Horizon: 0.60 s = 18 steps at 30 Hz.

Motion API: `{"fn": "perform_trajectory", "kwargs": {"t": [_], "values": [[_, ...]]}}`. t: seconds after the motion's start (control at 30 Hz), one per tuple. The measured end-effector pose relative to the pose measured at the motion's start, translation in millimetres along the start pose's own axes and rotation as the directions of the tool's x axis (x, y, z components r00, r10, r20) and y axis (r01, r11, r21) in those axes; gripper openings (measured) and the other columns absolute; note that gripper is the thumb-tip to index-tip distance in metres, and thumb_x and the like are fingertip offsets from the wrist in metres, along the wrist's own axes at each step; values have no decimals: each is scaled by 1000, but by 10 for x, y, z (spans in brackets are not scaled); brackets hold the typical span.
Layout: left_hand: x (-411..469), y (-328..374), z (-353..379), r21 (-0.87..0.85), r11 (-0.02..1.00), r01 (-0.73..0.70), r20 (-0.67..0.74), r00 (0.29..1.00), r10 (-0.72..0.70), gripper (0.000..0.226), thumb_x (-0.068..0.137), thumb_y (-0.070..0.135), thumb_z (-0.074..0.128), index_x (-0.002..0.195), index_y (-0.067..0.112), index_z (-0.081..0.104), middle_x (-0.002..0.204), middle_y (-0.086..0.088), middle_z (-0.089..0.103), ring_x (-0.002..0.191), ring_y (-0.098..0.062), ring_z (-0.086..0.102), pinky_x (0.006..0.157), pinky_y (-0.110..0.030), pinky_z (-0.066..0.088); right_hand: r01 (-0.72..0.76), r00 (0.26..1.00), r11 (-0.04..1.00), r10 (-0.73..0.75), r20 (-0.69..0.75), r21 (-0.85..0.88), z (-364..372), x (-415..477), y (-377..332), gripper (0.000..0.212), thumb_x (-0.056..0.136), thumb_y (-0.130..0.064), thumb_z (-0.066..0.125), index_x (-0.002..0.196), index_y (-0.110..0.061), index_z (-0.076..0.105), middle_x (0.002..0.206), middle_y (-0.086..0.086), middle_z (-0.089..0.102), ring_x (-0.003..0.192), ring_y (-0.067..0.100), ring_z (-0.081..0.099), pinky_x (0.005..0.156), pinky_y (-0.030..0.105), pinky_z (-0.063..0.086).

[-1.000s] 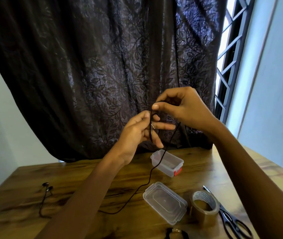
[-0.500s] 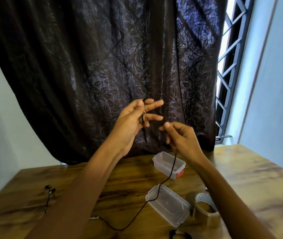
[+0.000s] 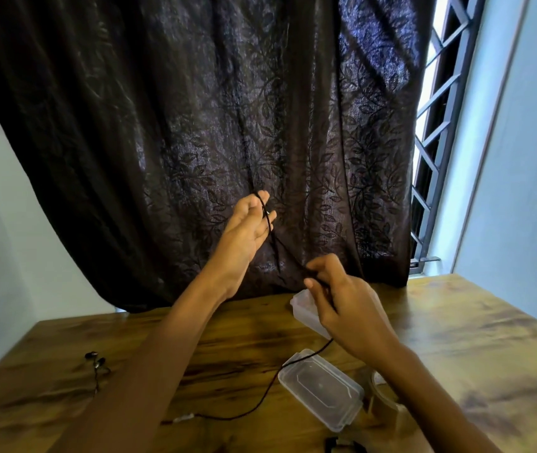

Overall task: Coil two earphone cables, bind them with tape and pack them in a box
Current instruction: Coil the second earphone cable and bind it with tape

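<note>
One earphone cable (image 3: 273, 382): looped over the left grip (image 3: 245, 225), strung down to the right grip (image 3: 348, 310), then trailed across the clear lid (image 3: 321, 387) onto the counter (image 3: 456, 322).
Left grip: raised in front of the dark curtain (image 3: 195, 125), fingers held out straight and spread.
Right grip: lower down, cable pinched between thumb and fingertips.
Box (image 3: 299, 308): open, mostly hidden behind the right grip.
Tape roll (image 3: 379, 395): beside the lid, kinda half covered by the right forearm.
Earbuds (image 3: 97, 361): laid on the counter, way off to the left.
</note>
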<state>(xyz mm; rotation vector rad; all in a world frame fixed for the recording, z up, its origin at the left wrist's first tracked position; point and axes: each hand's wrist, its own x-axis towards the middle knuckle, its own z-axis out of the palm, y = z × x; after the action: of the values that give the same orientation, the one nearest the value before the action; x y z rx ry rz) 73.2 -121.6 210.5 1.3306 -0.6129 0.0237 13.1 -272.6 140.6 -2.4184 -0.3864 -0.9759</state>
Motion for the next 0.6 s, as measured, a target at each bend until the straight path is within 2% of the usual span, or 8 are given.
{"fn": "perform_trajectory", "kwargs": {"t": [0.13, 0.23, 0.3, 0.4, 0.5, 0.53, 0.6], "values": [[-30, -48, 26, 22, 999, 39, 45, 998, -40, 51, 98, 39, 15, 141, 17, 30, 151, 4, 30, 133, -16, 40, 114, -33, 23, 228, 967, 966, -240, -87, -122, -237, 153, -129, 12, 88, -26, 53, 92, -17, 60, 70, -5, 67, 55, 14, 61, 46, 33, 50], [-53, -43, 73, 14, 999, 48, 74, 996, -49, 53, 97, 41, 11, 141, 17, 29, 150, 4, 31, 129, -15, 43, 114, -33, 24, 336, 939, 941, -337, -62, -32, -374, 320, -187, 20, 87, -29, 54, 93, -17, 69, 81, -3, 69, 70, 14, 65, 57, 35, 54], [-82, -38, 104, 59, 997, 40, 109, 993, -46, 52, 97, 38, 11, 142, 17, 28, 145, 7, 36, 123, -11, 48, 110, -30, 28, 376, 924, 926, -376, -70, -8, -450, 440, -212, 22, 86, -29, 54, 95, -18, 71, 82, -2, 68, 72, 15, 64, 59, 38, 54], [-149, -42, 123, 126, 992, 22, 196, 980, -47, 46, 98, 35, 12, 132, 22, 40, 127, 9, 52, 101, 2, 60, 103, -24, 34, 379, 922, 923, -372, -107, 60, -558, 630, -234, 18, 84, -26, 60, 96, -19, 72, 83, -1, 68, 75, 13, 64, 63, 39, 54], [-213, -17, 139, 209, 978, -10, 296, 954, -53, 53, 93, 43, 15, 131, 18, 42, 118, 0, 61, 90, -7, 67, 88, -10, 44, 317, 947, 936, -303, -110, 151, -646, 805, -228, 12, 78, -20, 72, 88, -14, 74, 82, -3, 69, 76, 7, 65, 68, 33, 54], [-238, -5, 150, 221, 975, -36, 322, 946, -38, 53, 90, 45, 18, 128, 19, 44, 111, -1, 65, 84, -10, 68, 84, -10, 47, 288, 956, 940, -272, -109, 181, -667, 860, -211, 13, 76, -19, 74, 86, -12, 74, 81, -3, 70, 76, 7, 65, 70, 30, 54], [-262, 25, 167, 208, 972, -106, 345, 938, 28, 42, 90, 42, 25, 118, 22, 48, 97, -1, 68, 66, -13, 66, 80, -19, 51, 222, 975, 936, -207, -85, 274, -690, 950, -166, 16, 72, -20, 77, 84, -9, 73, 79, -2, 71, 75, 9, 67, 72, 27, 55]]}}
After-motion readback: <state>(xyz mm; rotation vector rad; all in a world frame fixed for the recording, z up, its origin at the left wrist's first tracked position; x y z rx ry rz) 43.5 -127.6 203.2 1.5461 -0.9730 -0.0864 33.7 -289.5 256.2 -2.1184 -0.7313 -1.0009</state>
